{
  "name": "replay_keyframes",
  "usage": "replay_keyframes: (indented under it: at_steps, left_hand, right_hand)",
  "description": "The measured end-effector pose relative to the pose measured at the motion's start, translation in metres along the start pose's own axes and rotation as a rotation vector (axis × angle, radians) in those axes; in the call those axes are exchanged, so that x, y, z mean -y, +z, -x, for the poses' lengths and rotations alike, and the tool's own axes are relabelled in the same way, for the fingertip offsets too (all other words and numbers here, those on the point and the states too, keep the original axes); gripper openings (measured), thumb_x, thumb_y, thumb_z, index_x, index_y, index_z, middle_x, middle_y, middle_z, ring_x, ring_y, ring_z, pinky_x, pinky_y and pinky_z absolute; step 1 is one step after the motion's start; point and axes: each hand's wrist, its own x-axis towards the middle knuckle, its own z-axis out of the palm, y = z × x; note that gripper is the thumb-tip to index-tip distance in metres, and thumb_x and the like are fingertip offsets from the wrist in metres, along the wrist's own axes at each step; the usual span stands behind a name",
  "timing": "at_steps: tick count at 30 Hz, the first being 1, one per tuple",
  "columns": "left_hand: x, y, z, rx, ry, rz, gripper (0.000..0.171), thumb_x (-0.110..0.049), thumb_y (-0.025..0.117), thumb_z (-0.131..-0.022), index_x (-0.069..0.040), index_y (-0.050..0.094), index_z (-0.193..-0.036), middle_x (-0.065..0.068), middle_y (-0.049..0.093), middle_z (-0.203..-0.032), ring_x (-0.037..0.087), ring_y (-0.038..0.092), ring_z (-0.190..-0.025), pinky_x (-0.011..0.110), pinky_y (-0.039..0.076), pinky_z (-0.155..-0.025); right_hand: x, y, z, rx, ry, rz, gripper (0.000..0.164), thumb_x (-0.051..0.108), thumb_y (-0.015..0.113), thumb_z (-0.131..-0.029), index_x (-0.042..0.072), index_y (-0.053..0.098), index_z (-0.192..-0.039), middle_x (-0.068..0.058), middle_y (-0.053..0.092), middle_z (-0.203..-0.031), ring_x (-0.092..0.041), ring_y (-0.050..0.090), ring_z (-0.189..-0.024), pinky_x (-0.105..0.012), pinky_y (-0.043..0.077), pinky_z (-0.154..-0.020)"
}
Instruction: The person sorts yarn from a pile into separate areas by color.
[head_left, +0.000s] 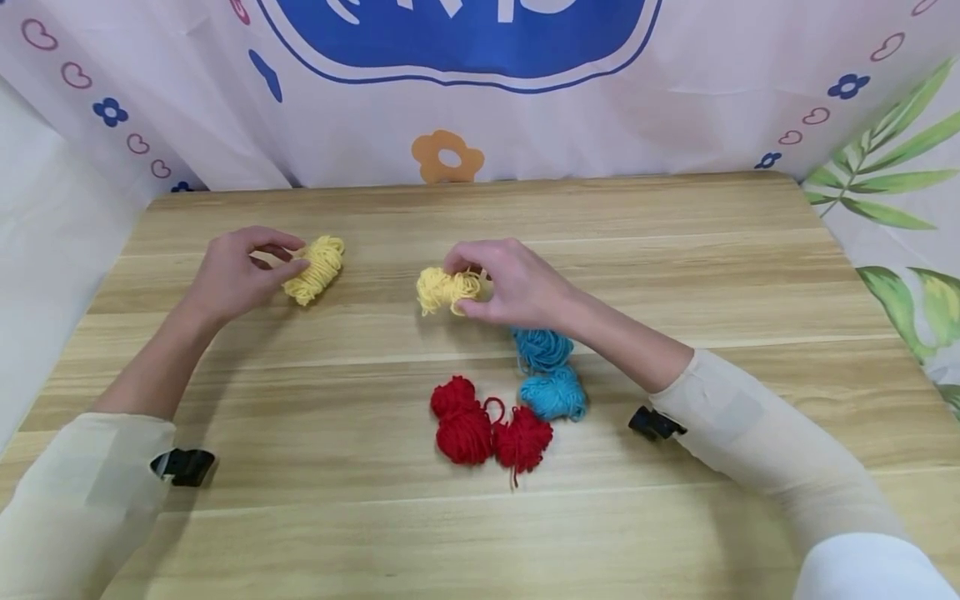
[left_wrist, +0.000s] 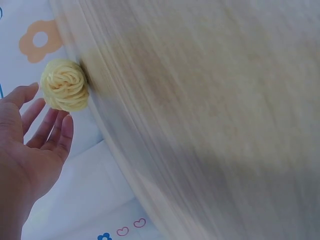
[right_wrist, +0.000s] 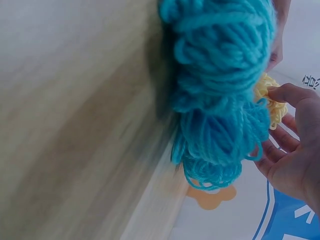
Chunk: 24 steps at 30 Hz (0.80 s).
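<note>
The yellow, oblong bundle of wound yarn point(head_left: 321, 271) is showing over the wood-grained table point(head_left: 675, 250), left of a yellow, narrow-waisted bundle of looser yarn point(head_left: 442, 289); both are probably handling light and squashy, favouring gentle middle holds. The left hand point(head_left: 243, 268) is pinching the oblong one's side; the right hand point(head_left: 517, 283) is pinching the other's end, forearm slanting inward.

Passage runs between the left yellow bundle point(head_left: 321, 268) and obstructing red yarn point(head_left: 465, 440).
</note>
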Motion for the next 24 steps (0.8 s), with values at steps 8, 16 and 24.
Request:
replay_keyframes:
  at_steps: [8, 16, 24]
  left_hand:
    - [-0.002, -0.001, 0.001, -0.017, 0.013, 0.0, 0.026, -0.007, 0.078, -0.092, 0.006, 0.074, -0.114, 0.028, 0.07, -0.114, -0.016, 0.056, -0.082, 0.004, 0.047, -0.068]
    - [-0.006, -0.002, 0.005, -0.027, 0.022, -0.003, 0.024, -0.005, 0.077, -0.091, 0.006, 0.074, -0.112, 0.028, 0.07, -0.112, -0.015, 0.057, -0.082, 0.004, 0.048, -0.068]
    - [-0.01, -0.001, 0.006, -0.044, 0.037, -0.005, 0.023, -0.004, 0.077, -0.091, 0.005, 0.075, -0.111, 0.027, 0.071, -0.11, -0.015, 0.057, -0.081, 0.004, 0.047, -0.069]
  right_hand:
    - [0.001, -0.002, -0.005, 0.0, -0.003, 0.003, 0.031, 0.013, 0.079, -0.09, 0.003, 0.069, -0.118, -0.008, 0.074, -0.116, -0.02, 0.068, -0.108, -0.032, 0.053, -0.099]
    - [0.002, -0.003, -0.008, 0.004, 0.003, -0.001, 0.031, 0.012, 0.079, -0.09, 0.004, 0.069, -0.119, -0.008, 0.074, -0.117, -0.02, 0.068, -0.108, -0.032, 0.053, -0.099]
    - [0.001, -0.003, -0.013, 0.007, 0.028, -0.014, 0.031, 0.013, 0.08, -0.089, 0.005, 0.07, -0.118, -0.007, 0.074, -0.116, -0.019, 0.067, -0.107, -0.032, 0.053, -0.098]
